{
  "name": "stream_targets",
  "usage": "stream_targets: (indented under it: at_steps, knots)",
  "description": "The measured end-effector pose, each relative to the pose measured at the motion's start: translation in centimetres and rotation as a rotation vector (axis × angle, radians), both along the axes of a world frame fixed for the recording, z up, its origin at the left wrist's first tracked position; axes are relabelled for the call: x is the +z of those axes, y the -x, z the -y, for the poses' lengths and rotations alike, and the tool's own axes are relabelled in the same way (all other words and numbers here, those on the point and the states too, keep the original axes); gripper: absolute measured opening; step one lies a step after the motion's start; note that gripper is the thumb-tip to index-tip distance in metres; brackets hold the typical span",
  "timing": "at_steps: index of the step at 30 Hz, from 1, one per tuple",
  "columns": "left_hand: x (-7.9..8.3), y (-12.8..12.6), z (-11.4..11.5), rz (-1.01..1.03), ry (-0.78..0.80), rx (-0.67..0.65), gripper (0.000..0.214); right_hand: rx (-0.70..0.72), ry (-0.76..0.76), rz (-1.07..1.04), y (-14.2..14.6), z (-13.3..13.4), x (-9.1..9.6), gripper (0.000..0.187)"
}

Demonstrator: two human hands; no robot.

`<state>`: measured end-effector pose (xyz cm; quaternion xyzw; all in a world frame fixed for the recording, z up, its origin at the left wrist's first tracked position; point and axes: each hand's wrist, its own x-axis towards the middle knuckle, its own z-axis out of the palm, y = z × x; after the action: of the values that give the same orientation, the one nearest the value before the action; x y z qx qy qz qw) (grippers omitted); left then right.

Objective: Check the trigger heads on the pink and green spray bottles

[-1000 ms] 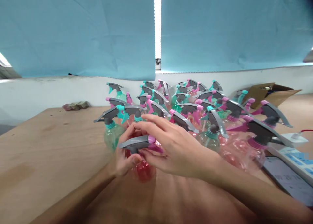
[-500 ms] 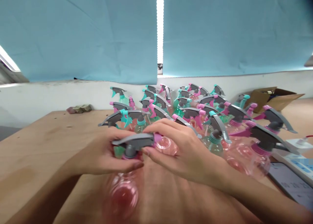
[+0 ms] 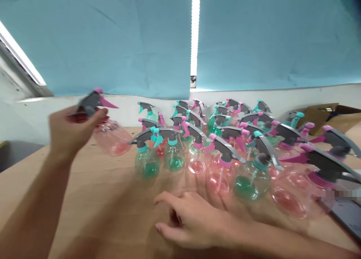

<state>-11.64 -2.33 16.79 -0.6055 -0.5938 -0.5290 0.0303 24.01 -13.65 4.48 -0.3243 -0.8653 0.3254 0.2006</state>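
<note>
My left hand (image 3: 75,129) is closed round the neck of a pink spray bottle (image 3: 111,136). This bottle has a grey spray head and a magenta trigger, and it tilts above the left part of the table (image 3: 107,198). Low in the middle, my right hand (image 3: 194,219) holds nothing; its fingers are curled, with thumb and forefinger apart. Just beyond it stands a pink spray bottle (image 3: 221,178) among the others. A green spray bottle (image 3: 146,163) is at the left edge of the group.
Several more pink and green spray bottles crowd the middle and right of the table. An open cardboard box (image 3: 335,118) sits at the back right. A phone (image 3: 345,214) lies at the right edge. Blue sheeting (image 3: 113,40) hangs behind.
Both hands were on the pink spray bottle at the middle. My left hand has carried it left and up, and my right hand has let go and dropped lower. The view has shifted slightly.
</note>
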Motion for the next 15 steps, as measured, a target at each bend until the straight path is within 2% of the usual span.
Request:
stream_targets:
  at_steps: [2, 4, 10, 15]
  knots:
    - [-0.9, -4.6, -2.3, -0.012, 0.034, -0.041, 0.053, -0.015, 0.046, -0.049, 0.3, -0.1, -1.1, 0.047]
    - [-1.9, -6.7, -3.2, -0.020, 0.122, -0.057, 0.051, -0.058, 0.101, -0.106, 0.5, -0.2, -2.1, 0.041]
    - [-4.5, -6.4, -3.7, -0.028, 0.239, -0.148, 0.059, -0.107, 0.286, -0.336, 1.2, -0.8, -4.2, 0.022]
    - [-5.8, -6.6, -4.9, 0.109, 0.323, -0.263, 0.076, -0.118, 0.311, -0.359, 1.3, -1.0, -4.4, 0.018]
